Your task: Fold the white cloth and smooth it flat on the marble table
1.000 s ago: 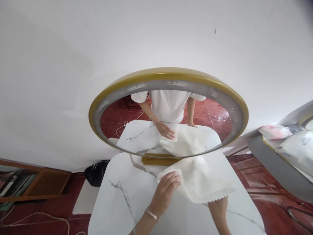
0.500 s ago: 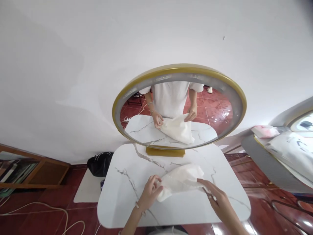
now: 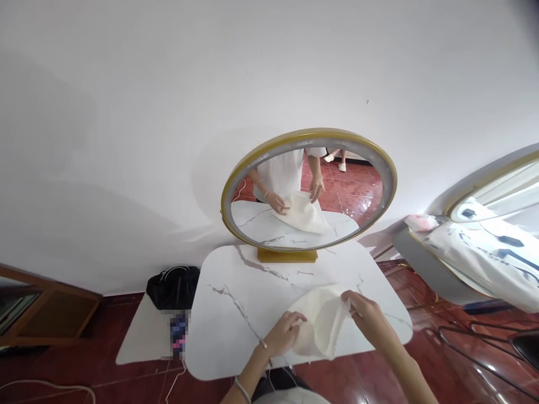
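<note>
A soft white cloth (image 3: 322, 322) with a jagged cut edge is lifted and folded above the front of the marbled white table (image 3: 227, 348). My right hand (image 3: 366, 311) pinches its upper right edge between thumb and fingers. On the cloth's left side my left hand (image 3: 288, 334) is curled around the near edge, fingers bent over it, the thumb partly hidden. In the round gold-framed mirror (image 3: 309, 132), both hands and the cloth show again from the front.
The mirror's gold base (image 3: 287, 256) stands at the table's back, against a white wall. On the left lie a black bag (image 3: 173, 287) and a blurred-out item on a low white surface. At right, a second table holds white cloth (image 3: 471, 247) and a pink-white packet (image 3: 422, 222).
The right hand has raised its side of the cloth, and the cloth has opened out from a flatter fold. My left hand has shifted right with it. The view has turned slightly.
</note>
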The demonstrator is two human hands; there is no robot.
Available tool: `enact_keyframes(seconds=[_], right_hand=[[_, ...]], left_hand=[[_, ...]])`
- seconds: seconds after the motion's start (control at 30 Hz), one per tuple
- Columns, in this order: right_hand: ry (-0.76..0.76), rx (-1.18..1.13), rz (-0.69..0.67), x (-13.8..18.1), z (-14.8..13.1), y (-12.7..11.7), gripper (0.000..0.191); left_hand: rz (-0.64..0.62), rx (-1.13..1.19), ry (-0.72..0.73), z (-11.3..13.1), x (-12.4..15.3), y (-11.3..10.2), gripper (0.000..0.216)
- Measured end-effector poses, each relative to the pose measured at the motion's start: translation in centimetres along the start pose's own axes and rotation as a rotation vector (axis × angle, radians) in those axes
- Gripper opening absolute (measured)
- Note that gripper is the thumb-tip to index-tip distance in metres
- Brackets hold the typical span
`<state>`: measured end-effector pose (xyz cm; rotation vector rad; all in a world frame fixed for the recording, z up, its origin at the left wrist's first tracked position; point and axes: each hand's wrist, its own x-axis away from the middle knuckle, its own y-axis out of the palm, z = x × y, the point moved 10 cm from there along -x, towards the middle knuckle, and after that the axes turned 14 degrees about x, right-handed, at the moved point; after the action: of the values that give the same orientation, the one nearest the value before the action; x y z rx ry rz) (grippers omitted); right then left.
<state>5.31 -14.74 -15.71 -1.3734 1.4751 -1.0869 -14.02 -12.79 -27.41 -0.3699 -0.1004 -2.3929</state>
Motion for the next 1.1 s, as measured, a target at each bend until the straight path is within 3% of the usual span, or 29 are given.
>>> enact_keyframes(seconds=[0.1,0.27,0.33,0.4,0.47,0.63,0.73,0.83,0.93,1.1], right_hand=[[0.065,0.044,0.002,-0.8,0.1,-1.3,0.034],[0.155,0.048,-0.091,-2.1,-0.6,-2.1,0.026],[0.121,0.039,-0.125,-2.7,-1.3,-2.1,0.025],[0.098,0.041,-0.143,-3.0,-1.3,-2.1,0.023],[0.121,0.048,-0.162,-2.9,-0.3,-2.2,0.019],[0.196,0.024,-0.212,-1.3,3.1,-1.8,0.010],[0.218,-0.027,-0.269,0.2,3.6,-0.4,0.005],[0.209,-0.098,-0.333,1.7,2.8,1.8,0.006],[0.204,-0.152,-0.370,3.3,1.9,4.0,0.013],[0.234,-0.206,-0.365,6.6,1.6,7.4,0.018]], left_hand=[[-0.035,-0.013,0.013,0.6,0.5,-0.2,0.042],[0.013,-0.181,0.110,3.0,0.4,-0.2,0.052],[-0.047,-0.200,0.062,2.8,-0.3,0.9,0.043],[-0.090,-0.199,0.024,2.4,-0.8,1.2,0.018],[-0.059,-0.190,0.026,2.5,-0.6,-0.1,0.008],[0.100,-0.200,0.165,5.6,2.4,-6.7,0.032],[0.173,-0.278,0.260,8.1,4.5,-10.0,0.035],[0.183,-0.388,0.296,9.7,5.5,-11.4,0.029],[0.178,-0.476,0.332,10.6,6.1,-11.5,0.020],[0.191,-0.582,0.368,11.1,7.3,-9.9,0.027]])
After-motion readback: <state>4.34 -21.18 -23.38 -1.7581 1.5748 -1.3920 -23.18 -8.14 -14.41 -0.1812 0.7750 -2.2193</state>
